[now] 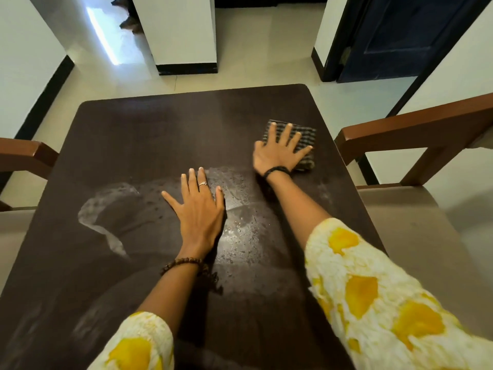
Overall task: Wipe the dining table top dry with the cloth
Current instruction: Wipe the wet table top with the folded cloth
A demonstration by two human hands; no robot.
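The dark brown dining table top (149,134) fills the middle of the view. Wet streaks and droplets (240,225) shine near its centre and left. A folded dark checked cloth (306,134) lies on the table's right side. My right hand (277,153) presses flat on the cloth with spread, straight fingers. My left hand (198,206) rests flat on the wet table centre, fingers spread, holding nothing.
A brown wooden chair (416,132) stands at the table's right edge, and another chair (24,153) at the left. Beyond the far edge lies pale tiled floor (253,49), a white pillar (181,33) and a dark blue door (408,36).
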